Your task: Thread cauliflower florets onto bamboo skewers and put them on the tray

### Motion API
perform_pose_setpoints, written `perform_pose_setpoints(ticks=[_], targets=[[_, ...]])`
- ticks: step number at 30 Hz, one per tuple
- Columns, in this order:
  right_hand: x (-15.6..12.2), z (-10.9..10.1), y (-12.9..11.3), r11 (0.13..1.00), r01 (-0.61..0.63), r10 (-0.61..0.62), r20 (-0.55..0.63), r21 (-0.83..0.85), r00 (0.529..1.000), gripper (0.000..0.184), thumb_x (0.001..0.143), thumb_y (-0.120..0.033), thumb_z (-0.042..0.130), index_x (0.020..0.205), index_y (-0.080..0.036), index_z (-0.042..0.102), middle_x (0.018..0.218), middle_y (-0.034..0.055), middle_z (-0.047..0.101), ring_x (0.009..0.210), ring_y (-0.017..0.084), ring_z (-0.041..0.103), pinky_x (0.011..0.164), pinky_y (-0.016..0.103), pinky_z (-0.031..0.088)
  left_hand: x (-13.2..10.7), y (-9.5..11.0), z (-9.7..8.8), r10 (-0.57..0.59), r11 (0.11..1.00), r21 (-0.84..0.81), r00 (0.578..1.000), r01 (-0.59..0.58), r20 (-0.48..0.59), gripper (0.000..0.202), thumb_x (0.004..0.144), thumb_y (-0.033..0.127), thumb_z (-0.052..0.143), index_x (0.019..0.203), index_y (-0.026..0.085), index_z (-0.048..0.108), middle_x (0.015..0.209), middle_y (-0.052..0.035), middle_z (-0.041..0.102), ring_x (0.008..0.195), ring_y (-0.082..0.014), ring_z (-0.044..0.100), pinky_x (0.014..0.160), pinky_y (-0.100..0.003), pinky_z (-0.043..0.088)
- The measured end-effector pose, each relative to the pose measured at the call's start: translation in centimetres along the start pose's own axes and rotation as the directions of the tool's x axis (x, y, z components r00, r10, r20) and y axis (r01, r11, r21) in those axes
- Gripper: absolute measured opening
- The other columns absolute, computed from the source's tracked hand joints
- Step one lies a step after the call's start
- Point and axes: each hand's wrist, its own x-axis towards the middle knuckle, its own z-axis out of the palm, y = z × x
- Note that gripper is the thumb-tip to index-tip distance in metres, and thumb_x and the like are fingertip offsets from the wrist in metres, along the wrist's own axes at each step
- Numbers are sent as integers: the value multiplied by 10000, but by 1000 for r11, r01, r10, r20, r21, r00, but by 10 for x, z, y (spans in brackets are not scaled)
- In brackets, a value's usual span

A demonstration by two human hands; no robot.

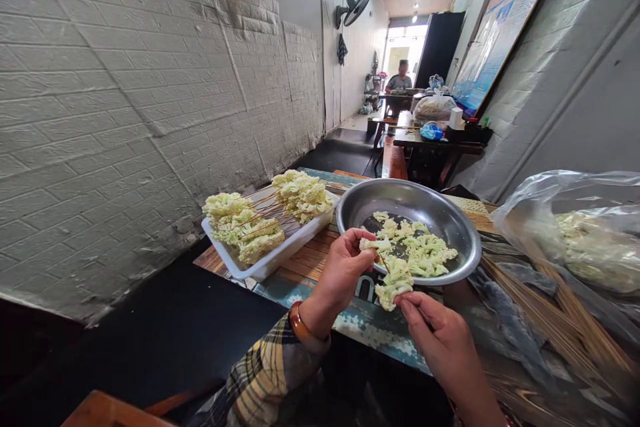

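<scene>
My left hand (345,267) pinches a small cauliflower floret (375,245) at the near rim of a metal bowl (450,213). My right hand (440,337) is closed on a thin bamboo skewer that carries cauliflower pieces (394,283), held just below the bowl's edge. The two hands are close together, the floret at the skewer's tip. Loose florets (423,250) lie in the bowl. A white tray (280,255) to the left holds several finished cauliflower skewers (250,227).
A pile of bare bamboo skewers (555,317) lies on the right of the table, by a clear plastic bag with cauliflower (585,233). A grey brick wall (125,113) runs along the left. A person (400,79) sits at far tables down the room.
</scene>
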Motion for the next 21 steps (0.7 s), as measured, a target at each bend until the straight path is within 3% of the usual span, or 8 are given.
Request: perform_pose_setpoints(ticks=[10,21], targets=[[-1,3,2,999,-30,31,6,-13,1000,390,936,-479,468,884,-204,740,649,11,668,601,169,638,618,233,525,-2,1,-1,4,1000,-2,1000,-4,-26,248,612,107,610,853,162,620,664,27,559,566,-84,503,512,-203,349],[0,3,-3,1000,11,-11,-8,-21,1000,388,949,-453,451,878,-205,740,808,57,756,704,191,691,639,237,538,-2,-3,-6,48,999,18,998,-47,-44,229,612,117,692,827,173,638,660,29,561,570,-88,506,533,-204,373]])
